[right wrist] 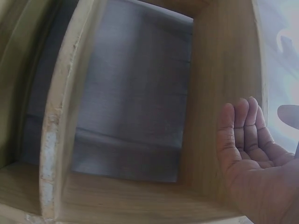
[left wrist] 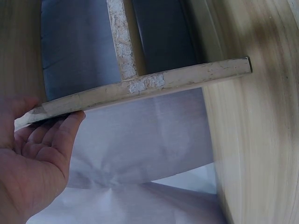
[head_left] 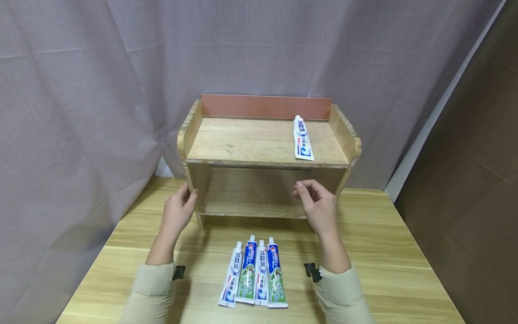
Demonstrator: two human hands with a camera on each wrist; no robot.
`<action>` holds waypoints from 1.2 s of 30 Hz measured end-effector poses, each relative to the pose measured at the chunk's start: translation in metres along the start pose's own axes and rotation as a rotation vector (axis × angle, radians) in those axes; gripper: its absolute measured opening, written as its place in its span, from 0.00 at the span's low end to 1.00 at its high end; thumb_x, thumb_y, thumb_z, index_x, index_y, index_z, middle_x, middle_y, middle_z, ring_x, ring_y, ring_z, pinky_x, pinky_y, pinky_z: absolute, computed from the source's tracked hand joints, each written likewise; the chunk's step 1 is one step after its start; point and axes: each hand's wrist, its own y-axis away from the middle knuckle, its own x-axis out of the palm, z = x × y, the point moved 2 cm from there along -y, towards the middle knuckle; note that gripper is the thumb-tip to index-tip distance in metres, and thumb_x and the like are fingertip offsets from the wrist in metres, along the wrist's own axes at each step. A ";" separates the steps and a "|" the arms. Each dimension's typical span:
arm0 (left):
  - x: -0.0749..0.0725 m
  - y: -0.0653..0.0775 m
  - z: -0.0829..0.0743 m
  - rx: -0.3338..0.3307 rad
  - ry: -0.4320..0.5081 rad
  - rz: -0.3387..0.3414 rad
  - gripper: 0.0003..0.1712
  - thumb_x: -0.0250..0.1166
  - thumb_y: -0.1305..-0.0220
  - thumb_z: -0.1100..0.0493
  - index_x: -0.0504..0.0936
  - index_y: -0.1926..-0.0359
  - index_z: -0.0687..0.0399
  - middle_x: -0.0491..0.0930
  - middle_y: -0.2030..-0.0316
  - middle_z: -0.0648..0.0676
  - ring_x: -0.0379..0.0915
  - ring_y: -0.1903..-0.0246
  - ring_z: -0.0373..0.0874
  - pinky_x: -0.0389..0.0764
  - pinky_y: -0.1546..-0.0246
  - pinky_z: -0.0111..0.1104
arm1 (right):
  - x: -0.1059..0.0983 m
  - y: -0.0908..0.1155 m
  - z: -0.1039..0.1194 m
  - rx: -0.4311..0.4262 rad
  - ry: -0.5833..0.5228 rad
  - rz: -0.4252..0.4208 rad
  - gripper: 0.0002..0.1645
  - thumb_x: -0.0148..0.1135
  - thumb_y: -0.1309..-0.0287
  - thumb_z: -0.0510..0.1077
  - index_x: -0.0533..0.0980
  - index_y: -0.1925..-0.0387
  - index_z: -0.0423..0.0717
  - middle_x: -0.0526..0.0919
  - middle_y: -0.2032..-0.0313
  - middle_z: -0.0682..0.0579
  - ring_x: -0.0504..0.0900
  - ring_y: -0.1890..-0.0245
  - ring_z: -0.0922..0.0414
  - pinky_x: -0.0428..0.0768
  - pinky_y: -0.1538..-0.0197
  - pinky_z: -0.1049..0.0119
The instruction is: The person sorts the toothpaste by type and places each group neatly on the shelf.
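A two-tier wooden shelf (head_left: 243, 141) stands on the table, and my left hand (head_left: 178, 211) grips the front edge of its left side panel (left wrist: 187, 80), thumb on one face and fingers on the other. My right hand (head_left: 321, 207) is in front of the lower tier toward the right, its fingers loosely curved and nothing in them. In the right wrist view the palm (right wrist: 261, 177) shows bare beside the shelf's boards. One white-and-blue toothpaste tube (head_left: 303, 141) lies on the top tier, right of centre, cap toward the back.
Several toothpaste tubes lie side by side on the wooden table (head_left: 388, 270) before the shelf, white ones (head_left: 232, 276) alternating with blue-and-green ones (head_left: 277, 276), caps toward the shelf. A reddish-brown back strip (head_left: 251, 106) edges the top tier. Grey curtain (head_left: 101, 90) hangs behind.
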 end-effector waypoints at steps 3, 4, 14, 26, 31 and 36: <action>0.000 0.000 -0.001 -0.006 0.002 0.001 0.18 0.59 0.26 0.54 0.81 0.43 0.60 0.84 0.51 0.65 0.83 0.50 0.57 0.86 0.51 0.46 | 0.001 0.003 -0.004 0.018 -0.003 0.009 0.14 0.63 0.31 0.47 0.83 0.65 0.39 0.87 0.71 0.48 0.85 0.70 0.58 0.82 0.68 0.70; 0.000 0.000 -0.001 -0.010 0.002 0.002 0.18 0.58 0.26 0.54 0.81 0.43 0.60 0.84 0.51 0.65 0.83 0.49 0.57 0.86 0.50 0.46 | 0.001 0.004 -0.005 0.025 -0.007 0.014 0.14 0.63 0.31 0.47 0.83 0.65 0.39 0.87 0.71 0.47 0.85 0.70 0.58 0.82 0.68 0.70; 0.000 0.000 -0.001 -0.011 0.010 0.018 0.21 0.58 0.26 0.54 0.80 0.40 0.61 0.83 0.49 0.66 0.82 0.49 0.58 0.85 0.50 0.45 | 0.003 0.012 -0.014 0.044 -0.010 0.035 0.17 0.62 0.30 0.48 0.83 0.64 0.36 0.87 0.70 0.46 0.86 0.66 0.44 0.84 0.64 0.72; 0.001 0.000 0.001 0.000 0.005 0.005 0.20 0.59 0.26 0.54 0.81 0.42 0.60 0.84 0.51 0.66 0.83 0.50 0.58 0.86 0.51 0.47 | 0.004 0.014 -0.017 0.020 -0.013 0.043 0.13 0.62 0.30 0.47 0.83 0.66 0.41 0.87 0.71 0.46 0.86 0.68 0.46 0.83 0.69 0.71; 0.000 0.000 0.000 -0.009 0.005 0.005 0.19 0.59 0.26 0.53 0.81 0.42 0.60 0.84 0.51 0.66 0.82 0.49 0.58 0.85 0.50 0.46 | 0.005 0.016 -0.019 0.029 -0.006 0.055 0.12 0.62 0.30 0.47 0.83 0.66 0.44 0.87 0.70 0.47 0.86 0.68 0.50 0.82 0.70 0.68; -0.001 0.000 -0.001 -0.008 0.001 0.005 0.19 0.58 0.26 0.54 0.81 0.42 0.59 0.84 0.51 0.66 0.82 0.49 0.58 0.85 0.50 0.46 | 0.006 0.019 -0.015 0.047 0.013 0.073 0.13 0.60 0.29 0.44 0.83 0.64 0.39 0.87 0.69 0.44 0.86 0.67 0.50 0.82 0.66 0.70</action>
